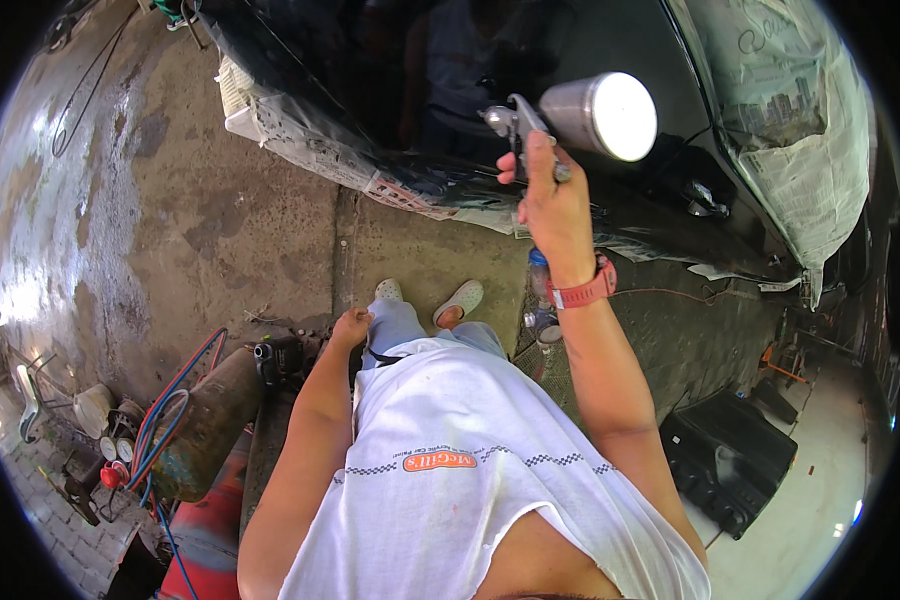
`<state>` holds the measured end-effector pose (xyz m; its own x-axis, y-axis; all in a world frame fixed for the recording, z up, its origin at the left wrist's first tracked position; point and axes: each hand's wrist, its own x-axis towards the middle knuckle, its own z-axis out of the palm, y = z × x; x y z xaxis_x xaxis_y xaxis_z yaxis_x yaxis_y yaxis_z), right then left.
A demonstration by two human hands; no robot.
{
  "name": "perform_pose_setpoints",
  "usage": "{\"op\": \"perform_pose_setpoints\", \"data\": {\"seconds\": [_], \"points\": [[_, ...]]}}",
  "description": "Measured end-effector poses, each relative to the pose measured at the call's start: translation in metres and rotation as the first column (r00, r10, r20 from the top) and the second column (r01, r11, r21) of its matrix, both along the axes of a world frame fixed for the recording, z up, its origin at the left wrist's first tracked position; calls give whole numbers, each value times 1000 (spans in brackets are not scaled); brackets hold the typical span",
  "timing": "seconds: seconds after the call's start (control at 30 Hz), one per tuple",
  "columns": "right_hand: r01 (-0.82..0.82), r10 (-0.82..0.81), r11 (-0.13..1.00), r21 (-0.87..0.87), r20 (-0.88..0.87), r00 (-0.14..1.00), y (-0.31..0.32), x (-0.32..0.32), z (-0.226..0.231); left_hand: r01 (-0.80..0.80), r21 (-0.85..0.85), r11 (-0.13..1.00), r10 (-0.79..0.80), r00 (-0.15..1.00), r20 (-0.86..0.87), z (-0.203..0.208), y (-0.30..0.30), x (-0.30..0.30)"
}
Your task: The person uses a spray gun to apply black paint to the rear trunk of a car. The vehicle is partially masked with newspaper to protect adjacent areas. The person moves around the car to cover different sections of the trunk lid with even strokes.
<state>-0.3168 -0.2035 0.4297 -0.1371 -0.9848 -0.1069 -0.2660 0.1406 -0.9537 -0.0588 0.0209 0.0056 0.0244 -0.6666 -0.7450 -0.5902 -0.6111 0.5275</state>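
Observation:
My right hand is wrapped around the handle of a paint spray gun, with a red watch on that wrist. The gun's silver cup sticks out to the right, its round end bright white. Close behind the gun is a glossy black car panel; the gap between them is hard to judge. My left hand hangs by my left thigh with its fingers curled; whatever they might hold is hidden.
Masking paper covers the car's right part, and more newspaper lines its lower edge. At lower left stand a gas cylinder and coiled hoses. A black panel lies at right. A thin hose crosses the floor.

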Motion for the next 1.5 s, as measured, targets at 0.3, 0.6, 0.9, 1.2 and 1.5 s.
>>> {"op": "perform_pose_setpoints", "data": {"seconds": [0.3,0.6,0.9,1.2,1.5], "points": [[138,-141,989,-58,-47,989,15,-38,13,-30,18,999,31,999,-13,4,-2,2],[8,-15,996,92,69,998,31,-42,0,-29,-30,999,28,999,-15,-8,-1,13],[174,-175,984,-36,-15,985,14,-69,11,-7,-75,997,4,999,-45,1,-7,22],[244,-243,968,-62,22,970,1,-89,21,-37,-17,999,37,999,-2,6,1,21],[57,-54,998,-17,169,984,-5,-69,21,-101,10,995,102,992,-75,-4,1,19]]}}
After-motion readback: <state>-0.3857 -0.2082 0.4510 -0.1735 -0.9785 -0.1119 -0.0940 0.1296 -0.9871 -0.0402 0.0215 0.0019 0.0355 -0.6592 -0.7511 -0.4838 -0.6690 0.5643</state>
